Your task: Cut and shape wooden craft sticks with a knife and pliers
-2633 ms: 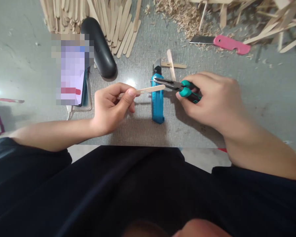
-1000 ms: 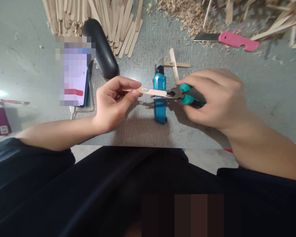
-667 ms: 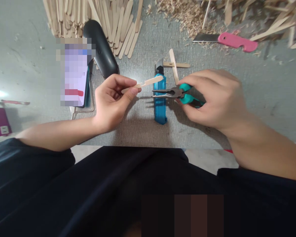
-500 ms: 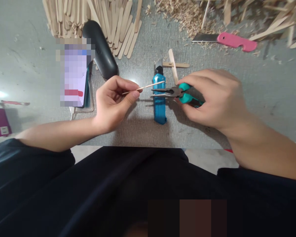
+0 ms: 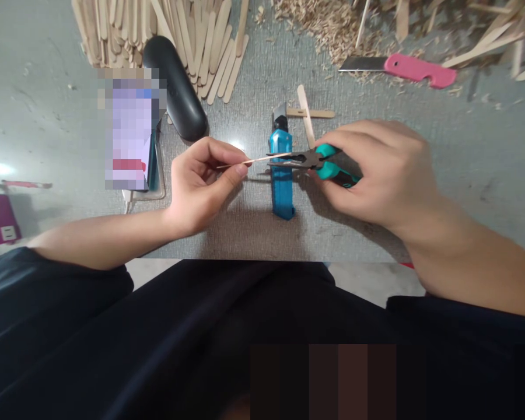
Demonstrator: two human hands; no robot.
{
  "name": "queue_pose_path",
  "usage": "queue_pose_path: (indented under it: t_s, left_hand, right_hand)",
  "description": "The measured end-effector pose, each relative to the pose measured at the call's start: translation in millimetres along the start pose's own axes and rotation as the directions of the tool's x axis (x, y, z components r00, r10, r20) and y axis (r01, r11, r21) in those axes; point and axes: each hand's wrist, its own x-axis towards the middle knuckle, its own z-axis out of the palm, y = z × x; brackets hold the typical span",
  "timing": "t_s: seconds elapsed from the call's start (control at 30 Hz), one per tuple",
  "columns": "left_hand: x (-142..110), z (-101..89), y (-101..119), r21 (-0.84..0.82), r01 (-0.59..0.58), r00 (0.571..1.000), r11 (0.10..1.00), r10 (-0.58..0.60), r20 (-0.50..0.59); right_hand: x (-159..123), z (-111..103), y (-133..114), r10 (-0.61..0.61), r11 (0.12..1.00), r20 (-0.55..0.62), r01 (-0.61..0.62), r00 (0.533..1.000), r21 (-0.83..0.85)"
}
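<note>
Wooden stick [image 5: 262, 159] pinched between thumb and fingertips of the left grip [image 5: 207, 186], turned nearly edge-on, just above the table [image 5: 231, 239] and reaching toward the right grip [image 5: 376, 169]. Right grip clamped round the green-and-black handles of the pliers [image 5: 306, 159], jaws parted and pointing back at the left grip; far end of the stick at the upper jaw, but cannot tell whether touching or merely passing over. To judge by this, mid-work on the stick, with no firm bite from the pliers to be seen. Edge-on like this, too thin to show any cuts already made. Beyond the pliers, near the right grip, two crossed sticks [image 5: 305, 114], one with a small slot: probably shaped already. Between the two grips, below the pliers' tips, a blue cutter [image 5: 282, 195], lying unused for now. Farther beyond the right grip, a pink knife [image 5: 417, 69] beside plentiful shavings [image 5: 339, 32], suggesting a good deal of cutting already done. Beyond the left grip, many loose sticks [image 5: 205, 49], seemingly whole. Cannot tell how much is left.
</note>
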Motion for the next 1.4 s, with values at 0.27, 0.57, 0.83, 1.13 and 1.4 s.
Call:
queue_pose_path:
  t_s: [0.27,0.57,0.83,1.13,1.4]
  left_hand:
    - [-0.3,-1.1,2.1,0.041,0.038,0.998,0.998,-0.040,0.044]
    - [-1.1,-1.9,-1.0,0.029,0.032,0.999,0.999,-0.032,-0.003]
    - [-1.7,-3.7,-0.2,0.076,0.093,0.996,0.993,-0.092,-0.016]
    - [0.3,-0.3,4.9,0.054,0.128,0.992,0.990,-0.127,-0.021]
    - [3.2,-2.2,4.6,0.139,0.079,0.996,0.987,-0.083,0.026]
  right_hand:
    - [0.1,-0.6,-0.7,0.004,1.000,-0.006,-0.004,1.000,-0.018]
    - [-0.8,0.7,3.8,-0.032,0.997,-0.042,0.029,0.999,-0.072]
    - [-1.2,-1.8,2.8,-0.018,0.998,-0.024,0.017,1.000,-0.062]
    - [1.3,-2.0,0.6,0.030,0.999,-0.036,-0.031,0.999,-0.034]
    - [1.6,4.9,3.9,-0.046,0.999,-0.107,0.043,0.993,-0.031]
